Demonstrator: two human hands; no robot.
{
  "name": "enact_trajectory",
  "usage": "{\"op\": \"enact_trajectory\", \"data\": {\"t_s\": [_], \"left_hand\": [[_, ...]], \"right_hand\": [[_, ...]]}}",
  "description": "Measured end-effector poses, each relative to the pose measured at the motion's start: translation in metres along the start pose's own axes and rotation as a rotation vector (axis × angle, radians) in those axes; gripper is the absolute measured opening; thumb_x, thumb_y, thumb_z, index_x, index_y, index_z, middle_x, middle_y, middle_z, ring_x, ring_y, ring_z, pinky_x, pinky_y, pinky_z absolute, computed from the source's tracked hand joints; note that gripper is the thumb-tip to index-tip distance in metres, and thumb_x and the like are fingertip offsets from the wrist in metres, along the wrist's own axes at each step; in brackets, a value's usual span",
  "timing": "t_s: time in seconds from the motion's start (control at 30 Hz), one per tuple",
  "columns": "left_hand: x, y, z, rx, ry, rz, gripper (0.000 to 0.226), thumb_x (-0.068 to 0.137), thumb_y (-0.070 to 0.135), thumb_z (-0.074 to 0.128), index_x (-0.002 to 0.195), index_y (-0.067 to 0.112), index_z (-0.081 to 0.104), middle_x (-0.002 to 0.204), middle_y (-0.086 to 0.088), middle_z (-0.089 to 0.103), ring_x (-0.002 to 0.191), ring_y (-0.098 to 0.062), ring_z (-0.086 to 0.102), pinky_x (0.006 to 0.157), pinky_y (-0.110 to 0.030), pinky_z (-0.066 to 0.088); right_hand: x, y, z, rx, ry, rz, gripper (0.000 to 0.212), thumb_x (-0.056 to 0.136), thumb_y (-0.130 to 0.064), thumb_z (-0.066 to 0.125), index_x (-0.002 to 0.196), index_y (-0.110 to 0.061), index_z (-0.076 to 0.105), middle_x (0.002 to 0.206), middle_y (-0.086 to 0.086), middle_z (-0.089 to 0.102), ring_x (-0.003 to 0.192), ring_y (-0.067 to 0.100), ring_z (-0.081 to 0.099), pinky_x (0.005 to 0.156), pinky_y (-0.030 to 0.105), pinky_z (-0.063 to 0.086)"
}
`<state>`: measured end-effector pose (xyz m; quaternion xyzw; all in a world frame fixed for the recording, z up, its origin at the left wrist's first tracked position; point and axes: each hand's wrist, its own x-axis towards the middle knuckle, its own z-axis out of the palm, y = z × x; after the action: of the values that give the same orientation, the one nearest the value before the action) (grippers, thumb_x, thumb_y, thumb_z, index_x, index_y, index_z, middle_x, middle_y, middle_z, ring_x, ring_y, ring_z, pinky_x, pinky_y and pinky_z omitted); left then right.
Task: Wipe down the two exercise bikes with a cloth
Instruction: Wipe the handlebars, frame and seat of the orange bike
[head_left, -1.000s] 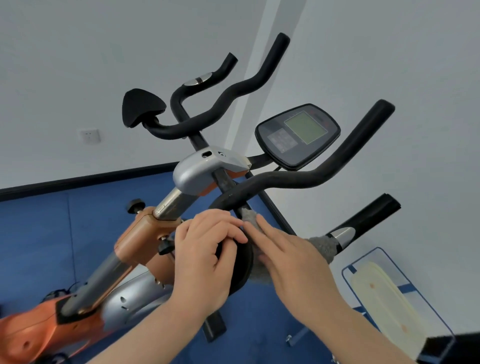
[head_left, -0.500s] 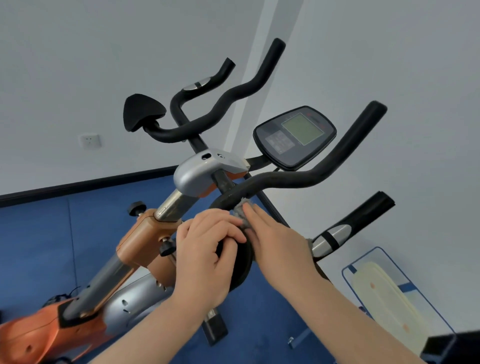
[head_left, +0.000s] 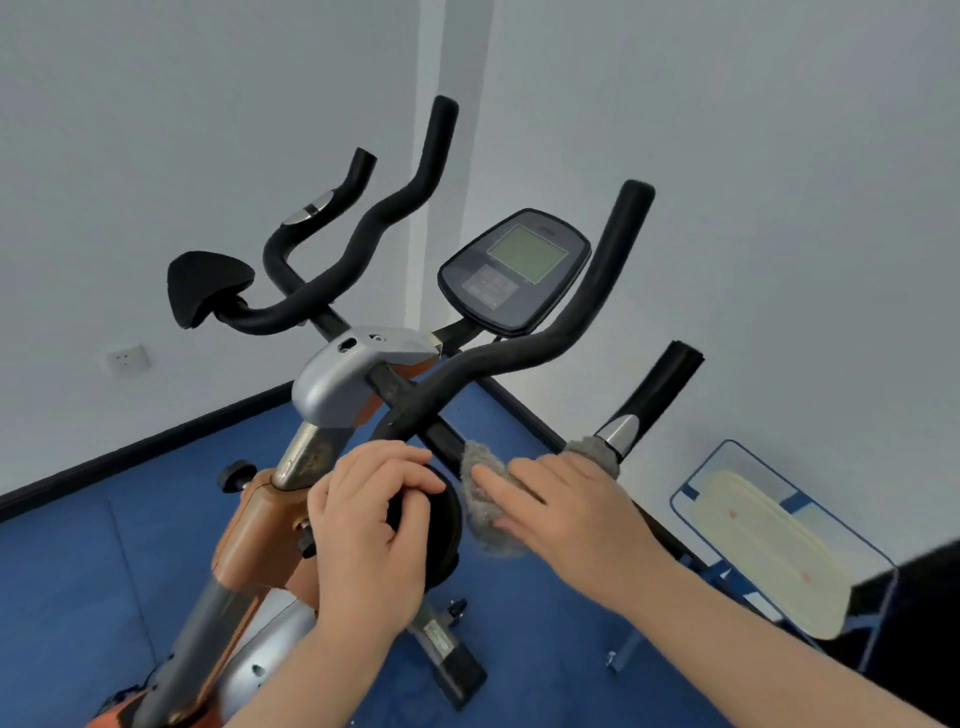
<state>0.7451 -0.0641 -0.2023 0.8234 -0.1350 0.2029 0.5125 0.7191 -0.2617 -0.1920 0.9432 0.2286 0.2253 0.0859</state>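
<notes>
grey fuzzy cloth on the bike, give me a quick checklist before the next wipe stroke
1. Grey fuzzy cloth under the right hand: ok, flat fingers press it against the black crossbar.
2. Left hand steadying the bike: ok, its fingers curl over the black round elbow pad.
3. Cloth spread along the bar: ok, one end shows beside the silver pulse sensor on the short black grip.
4. Black curved foam handlebar free of obstacles: ok, nothing rests on it.
5. Dark oval display console wiped: cannot tell.
6. Second bike in view: not ok, only this orange and silver one shows.
</notes>
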Motion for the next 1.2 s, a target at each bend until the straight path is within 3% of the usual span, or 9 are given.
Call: {"op": "enact_trajectory", "data": {"t_s": [0.13, 0.23, 0.3, 0.4, 0.57, 0.77, 0.93, 1.07, 1.2], "left_hand": [[0.003, 0.013, -0.003, 0.137, -0.065, 0.049, 0.026, 0.084, 0.015, 0.054, 0.076, 0.039, 0.061, 0.093, 0.028, 0.061, 0.105, 0.010, 0.046, 0.105, -0.022, 0.015], [0.013, 0.031, 0.004, 0.248, -0.168, 0.164, 0.027, 0.088, 0.013, 0.059, 0.083, 0.039, 0.061, 0.087, 0.026, 0.061, 0.098, 0.008, 0.051, 0.110, -0.036, 0.016], [0.024, 0.043, 0.015, 0.256, -0.249, 0.204, 0.026, 0.088, 0.010, 0.062, 0.087, 0.036, 0.065, 0.088, 0.022, 0.064, 0.095, 0.000, 0.058, 0.111, -0.038, 0.022], [0.037, 0.054, 0.031, 0.167, -0.373, 0.174, 0.021, 0.092, 0.010, 0.059, 0.096, 0.027, 0.071, 0.088, 0.019, 0.064, 0.073, -0.001, 0.056, 0.091, -0.038, 0.046], [0.039, 0.062, 0.053, 0.012, -0.392, 0.060, 0.023, 0.096, 0.015, 0.054, 0.090, 0.035, 0.062, 0.086, 0.021, 0.062, 0.057, -0.001, 0.047, 0.062, -0.020, 0.039], [0.040, 0.075, 0.074, -0.118, -0.482, -0.092, 0.017, 0.098, 0.032, 0.049, 0.111, 0.035, 0.059, 0.104, 0.023, 0.062, 0.100, 0.010, 0.055, 0.085, -0.017, 0.045], [0.045, 0.090, 0.096, -0.139, -0.504, -0.133, 0.020, 0.096, 0.036, 0.047, 0.114, 0.042, 0.056, 0.107, 0.024, 0.061, 0.095, 0.005, 0.058, 0.078, -0.026, 0.049], [0.047, 0.093, 0.113, -0.180, -0.453, -0.168, 0.018, 0.100, 0.031, 0.048, 0.106, 0.045, 0.058, 0.098, 0.025, 0.066, 0.087, 0.004, 0.062, 0.069, -0.019, 0.045], [0.046, 0.087, 0.121, -0.256, -0.321, -0.231, 0.023, 0.101, 0.020, 0.047, 0.098, 0.033, 0.065, 0.088, 0.019, 0.070, 0.078, -0.002, 0.064, 0.065, -0.011, 0.046]], "right_hand": [[-0.013, 0.057, -0.011, -0.076, 0.126, 0.115, 0.041, 0.102, -0.037, 0.037, 0.102, -0.014, 0.071, 0.102, 0.004, 0.065, 0.096, 0.026, 0.062, 0.105, 0.041, 0.037], [-0.013, 0.050, -0.005, 0.084, 0.267, 0.395, 0.037, 0.102, -0.026, 0.037, 0.107, -0.010, 0.070, 0.109, 0.005, 0.064, 0.117, 0.026, 0.053, 0.115, 0.041, 0.023], [-0.019, 0.034, 0.005, 0.114, 0.248, 0.305, 0.038, 0.103, -0.029, 0.035, 0.111, -0.012, 0.068, 0.111, 0.003, 0.063, 0.123, 0.024, 0.047, 0.117, 0.041, 0.019], [-0.023, 0.059, -0.002, -0.008, 0.150, 0.116, 0.040, 0.104, -0.035, 0.033, 0.112, -0.016, 0.068, 0.113, 0.001, 0.064, 0.122, 0.023, 0.052, 0.116, 0.044, 0.022], [-0.018, 0.048, 0.010, 0.167, 0.360, 0.457, 0.042, 0.105, -0.028, 0.030, 0.115, -0.010, 0.067, 0.120, 0.003, 0.063, 0.131, 0.023, 0.045, 0.116, 0.049, 0.021], [-0.022, 0.105, -0.002, -0.082, 0.230, 0.065, 0.041, 0.104, -0.035, 0.034, 0.111, -0.016, 0.069, 0.114, 0.001, 0.065, 0.123, 0.020, 0.054, 0.117, 0.044, 0.018], [-0.004, 0.167, -0.026, -0.244, 0.306, -0.125, 0.031, 0.102, -0.032, 0.047, 0.099, -0.013, 0.070, 0.104, 0.003, 0.067, 0.111, 0.024, 0.062, 0.110, 0.044, 0.035], [0.001, 0.142, -0.018, 0.307, 0.429, 0.363, 0.033, 0.098, -0.028, 0.045, 0.114, -0.009, 0.066, 0.110, 0.006, 0.060, 0.102, 0.025, 0.058, 0.087, 0.041, 0.051], [0.012, 0.070, 0.004, 0.908, 0.732, 0.946, 0.043, 0.102, -0.028, 0.034, 0.144, -0.028, 0.037, 0.143, -0.012, 0.038, 0.132, 0.001, 0.037, 0.107, 0.014, 0.033]]}}
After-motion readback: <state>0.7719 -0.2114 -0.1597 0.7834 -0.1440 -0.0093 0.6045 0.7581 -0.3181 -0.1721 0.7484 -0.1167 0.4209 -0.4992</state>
